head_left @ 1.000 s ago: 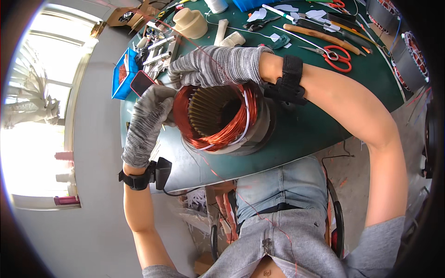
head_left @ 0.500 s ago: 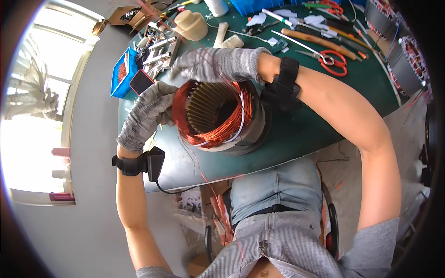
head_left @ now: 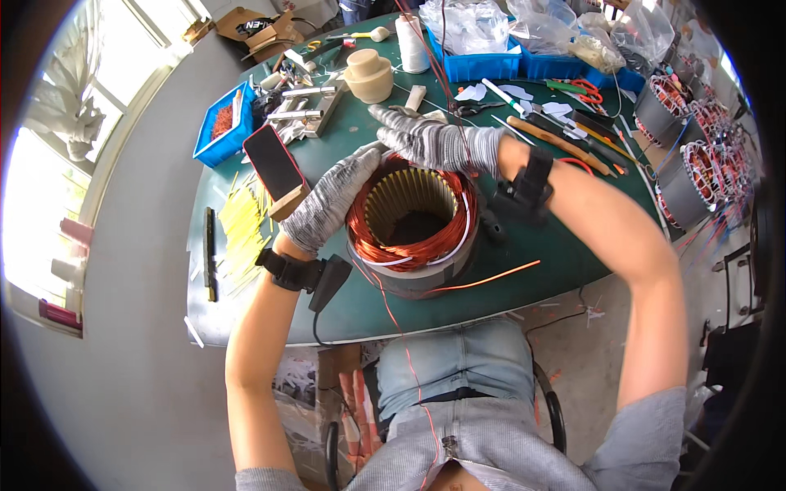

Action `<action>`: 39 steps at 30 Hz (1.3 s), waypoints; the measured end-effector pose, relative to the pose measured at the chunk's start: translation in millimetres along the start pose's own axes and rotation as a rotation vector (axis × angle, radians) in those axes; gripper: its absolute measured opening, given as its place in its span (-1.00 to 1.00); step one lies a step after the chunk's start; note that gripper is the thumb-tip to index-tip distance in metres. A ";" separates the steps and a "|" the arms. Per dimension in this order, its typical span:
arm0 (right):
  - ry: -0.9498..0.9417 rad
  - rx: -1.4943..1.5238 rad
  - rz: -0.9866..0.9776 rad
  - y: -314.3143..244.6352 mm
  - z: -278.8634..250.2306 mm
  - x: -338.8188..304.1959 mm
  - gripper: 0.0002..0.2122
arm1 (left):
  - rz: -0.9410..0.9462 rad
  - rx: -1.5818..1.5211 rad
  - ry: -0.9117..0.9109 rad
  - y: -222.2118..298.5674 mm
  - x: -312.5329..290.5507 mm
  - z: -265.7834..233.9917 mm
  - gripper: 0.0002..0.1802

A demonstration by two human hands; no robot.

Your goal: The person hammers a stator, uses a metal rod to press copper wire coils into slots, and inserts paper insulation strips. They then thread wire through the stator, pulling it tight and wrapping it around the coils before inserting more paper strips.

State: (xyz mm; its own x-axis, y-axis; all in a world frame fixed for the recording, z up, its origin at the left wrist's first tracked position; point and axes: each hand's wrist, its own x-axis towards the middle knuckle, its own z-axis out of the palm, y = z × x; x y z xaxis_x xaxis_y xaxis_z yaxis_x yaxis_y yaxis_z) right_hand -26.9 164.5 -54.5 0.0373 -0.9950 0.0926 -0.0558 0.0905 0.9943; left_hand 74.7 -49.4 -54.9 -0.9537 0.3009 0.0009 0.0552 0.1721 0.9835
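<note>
A motor stator stands upright on the green table, its grey core topped by a thick ring of copper winding. Yellowish slot liners line the bore, and white sleeves run along the winding. My left hand, in a grey striped glove, rests with stretched fingers against the ring's upper left. Along its far edge lies my right hand, gloved too, fingers straight and pointing left. The two hands nearly meet at the fingertips. Red lead wires hang from the near side toward my lap.
A phone leans left of my left hand, near yellow strips. Blue bins stand at the left and back. Red-handled scissors, a wooden-handled tool and wound stators occupy the right. An orange strip lies by the stator.
My view has shifted, showing more of the table's far side. My left hand has moved from the winding's left side up to its far left, fingers straightened. The right hand sits lower on the ring.
</note>
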 end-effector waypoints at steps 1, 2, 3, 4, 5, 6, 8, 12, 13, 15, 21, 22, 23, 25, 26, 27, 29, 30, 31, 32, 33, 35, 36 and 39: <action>0.050 0.097 0.013 -1.2 2.6 -0.6 -0.62 | 0.045 -0.112 0.001 -1.2 -5.2 3.8 -0.54; 0.034 0.291 0.029 0.6 6.4 -3.1 -0.64 | 0.038 -0.109 0.043 -1.5 -8.0 6.9 -0.54; 0.014 0.663 0.191 6.7 11.4 -10.4 -0.66 | 0.153 -0.149 -0.024 -1.7 -10.5 11.6 -0.55; -0.017 1.058 0.381 14.2 15.3 -16.9 -0.67 | 0.178 0.060 0.055 -0.9 -10.5 14.0 -0.59; -0.047 1.336 0.569 22.1 17.5 -23.7 -0.69 | 0.035 -0.076 0.135 -0.8 -11.5 18.8 -0.62; -0.084 1.513 0.736 27.4 15.2 -29.4 -0.70 | -0.001 -0.055 0.173 0.4 -10.0 20.3 -0.60; -0.163 1.657 0.864 30.3 5.4 -34.9 -0.73 | 0.045 -0.119 0.191 3.1 -7.1 24.2 -0.54; -0.087 1.807 0.696 12.8 -8.0 -28.1 -0.70 | 0.173 -0.169 0.124 3.8 -3.5 25.2 -0.53; -0.079 1.843 0.706 4.9 -10.6 -27.8 -0.71 | 0.129 -0.112 0.134 1.3 -4.5 24.2 -0.54; 0.221 1.680 0.535 2.8 -4.8 -33.4 -0.73 | 0.214 -0.204 0.126 -6.9 -8.0 25.7 -0.59; -0.089 1.702 1.215 7.3 -81.9 -77.7 -0.50 | 0.317 -0.068 0.410 -17.9 -21.8 43.7 -0.61; -0.120 1.797 1.236 2.3 -109.2 -81.4 -0.35 | 0.355 -0.025 0.452 -14.7 -25.5 50.5 -0.60; -0.193 1.757 1.183 -1.3 -135.1 -85.3 -0.16 | 0.311 -0.005 0.508 -10.5 -28.3 54.9 -0.58; -0.439 2.139 1.226 -2.8 -162.7 -90.7 -0.05 | 0.325 -0.137 0.513 -3.7 -36.5 64.1 -0.51; -0.090 2.055 1.182 -3.0 -159.0 -86.6 -0.16 | 0.301 -0.195 0.485 -1.1 -38.6 63.2 -0.49; -0.068 2.034 1.019 5.8 -148.6 -86.6 -0.41 | 0.181 -0.243 0.426 -1.0 -40.8 63.4 -0.47; -0.177 2.101 0.791 35.9 -115.1 -81.4 -0.72 | 0.285 0.530 0.336 3.2 -29.7 44.5 -0.45; -0.070 2.104 0.693 54.3 -92.1 -70.7 -0.73 | 0.546 0.918 0.253 6.8 -20.9 31.1 -0.45; -0.106 2.158 0.675 77.1 -71.8 -57.1 -0.73 | 0.585 0.836 0.013 16.7 -13.4 12.3 -0.58; 0.013 2.121 0.574 100.4 -54.6 -41.3 -0.72 | 0.448 0.518 -0.163 26.1 -0.4 -2.9 -0.70; -0.248 2.593 0.482 148.0 -40.9 -41.6 -0.72 | 0.349 0.456 -0.266 43.2 10.6 -20.7 -0.68; 0.072 2.788 0.577 193.4 -23.9 -12.3 -0.75 | 0.658 0.828 0.012 98.0 16.8 -64.3 -0.61; 0.258 2.934 0.633 220.6 -18.9 -17.4 -0.75 | 0.693 0.718 0.043 129.5 5.6 -85.5 -0.57; 0.690 2.879 0.911 236.1 2.5 -73.4 -0.75 | 0.870 0.211 0.279 183.9 -49.8 -127.8 -0.51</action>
State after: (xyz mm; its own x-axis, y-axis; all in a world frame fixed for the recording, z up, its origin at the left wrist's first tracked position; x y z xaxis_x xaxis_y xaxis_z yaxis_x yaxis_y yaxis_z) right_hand -45.3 258.9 173.3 -0.5322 -0.7083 0.4637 -0.1065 -0.4874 -0.8667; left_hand 94.5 -152.7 149.0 -0.5869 0.1729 0.7910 0.8089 0.1673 0.5637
